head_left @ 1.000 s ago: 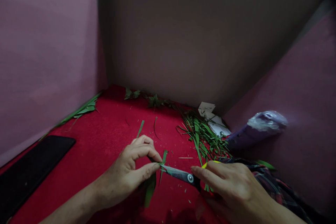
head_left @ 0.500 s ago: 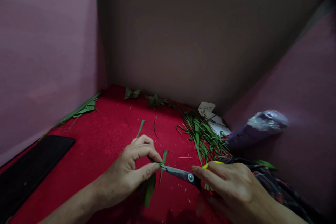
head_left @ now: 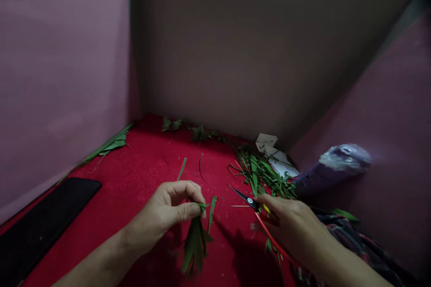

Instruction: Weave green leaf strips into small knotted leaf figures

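Between the thumb and fingers of my left hand (head_left: 168, 208) is pinched a small bunch of green leaf strips (head_left: 194, 246), its lower ends hanging and fanned out. My right hand (head_left: 289, 222) is closed around scissors (head_left: 242, 196) with dark blades and red and yellow handles. The blades point up and left, apart from the leaf bunch. A separate green leaf strip (head_left: 212, 210) shows just right of the bunch. Beneath the scissors' blades lies a thin pale stick (head_left: 239, 206) on the red surface (head_left: 134, 188).
Cut grass and leaves (head_left: 259, 170) are heaped at the back right, beside white cards (head_left: 278, 161) and a purple plastic-wrapped roll (head_left: 336, 163). More leaves (head_left: 200, 132) line the back wall. A black flat object (head_left: 50, 215) lies at the left. Walls stand on three sides.
The scissors have moved away from the leaf bunch, up and to the right, and turned. In my left hand the bunch now hangs in fuller view.
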`<act>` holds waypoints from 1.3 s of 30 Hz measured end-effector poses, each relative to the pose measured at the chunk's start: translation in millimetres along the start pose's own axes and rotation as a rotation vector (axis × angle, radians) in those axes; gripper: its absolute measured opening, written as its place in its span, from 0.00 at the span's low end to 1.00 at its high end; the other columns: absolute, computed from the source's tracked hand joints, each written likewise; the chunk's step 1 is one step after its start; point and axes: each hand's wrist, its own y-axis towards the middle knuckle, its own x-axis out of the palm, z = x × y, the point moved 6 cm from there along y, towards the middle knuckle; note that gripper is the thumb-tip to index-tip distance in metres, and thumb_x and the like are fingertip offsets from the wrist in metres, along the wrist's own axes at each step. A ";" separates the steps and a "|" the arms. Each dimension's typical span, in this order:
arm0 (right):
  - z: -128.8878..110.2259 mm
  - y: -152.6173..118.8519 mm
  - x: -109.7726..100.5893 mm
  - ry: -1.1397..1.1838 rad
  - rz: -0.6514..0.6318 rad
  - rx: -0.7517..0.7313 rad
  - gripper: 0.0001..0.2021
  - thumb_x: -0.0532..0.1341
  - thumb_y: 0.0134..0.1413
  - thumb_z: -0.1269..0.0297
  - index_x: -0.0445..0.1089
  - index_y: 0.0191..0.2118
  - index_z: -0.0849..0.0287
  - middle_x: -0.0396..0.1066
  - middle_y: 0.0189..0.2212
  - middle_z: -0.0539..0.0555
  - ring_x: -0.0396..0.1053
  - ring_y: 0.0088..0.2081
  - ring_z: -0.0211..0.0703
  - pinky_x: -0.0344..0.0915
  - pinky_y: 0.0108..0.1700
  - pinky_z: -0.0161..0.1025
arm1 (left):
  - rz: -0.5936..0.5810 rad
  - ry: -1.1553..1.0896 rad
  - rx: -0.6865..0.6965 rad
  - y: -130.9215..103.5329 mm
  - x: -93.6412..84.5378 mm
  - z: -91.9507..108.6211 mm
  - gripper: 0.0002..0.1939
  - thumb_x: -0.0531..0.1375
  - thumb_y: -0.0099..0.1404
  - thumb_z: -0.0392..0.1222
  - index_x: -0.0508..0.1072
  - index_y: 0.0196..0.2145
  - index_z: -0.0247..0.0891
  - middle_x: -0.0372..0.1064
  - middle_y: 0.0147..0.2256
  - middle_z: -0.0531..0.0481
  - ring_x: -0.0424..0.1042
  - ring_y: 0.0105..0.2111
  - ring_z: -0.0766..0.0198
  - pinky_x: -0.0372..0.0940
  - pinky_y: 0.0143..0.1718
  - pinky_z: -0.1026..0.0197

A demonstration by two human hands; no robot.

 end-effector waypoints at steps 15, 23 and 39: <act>-19.3 10.5 21.0 0.230 0.122 0.019 0.09 0.52 0.57 0.69 0.69 0.38 0.58 0.68 0.32 0.54 0.67 0.31 0.40 0.61 0.32 0.34 | -0.053 -0.842 -0.239 2.7 17.6 -30.4 0.03 0.57 0.60 0.31 0.71 0.30 0.31 0.69 0.29 0.48 0.70 0.33 0.63 0.61 0.48 0.47; -52.9 12.6 38.0 1.121 0.152 0.206 0.17 0.49 0.60 0.56 0.69 0.30 0.61 0.68 0.27 0.52 0.66 0.32 0.40 0.61 0.36 0.35 | 0.164 -0.759 -0.281 6.0 30.5 -39.1 0.04 0.58 0.58 0.29 0.72 0.29 0.31 0.72 0.28 0.47 0.72 0.28 0.65 0.66 0.37 0.62; -45.6 11.6 87.0 1.994 0.032 0.263 0.13 0.61 0.51 0.56 0.71 0.34 0.62 0.63 0.23 0.48 0.60 0.23 0.32 0.59 0.32 0.31 | 0.058 -0.720 -0.291 22.7 55.1 -76.6 0.03 0.61 0.56 0.31 0.70 0.30 0.36 0.72 0.29 0.50 0.73 0.28 0.66 0.66 0.34 0.64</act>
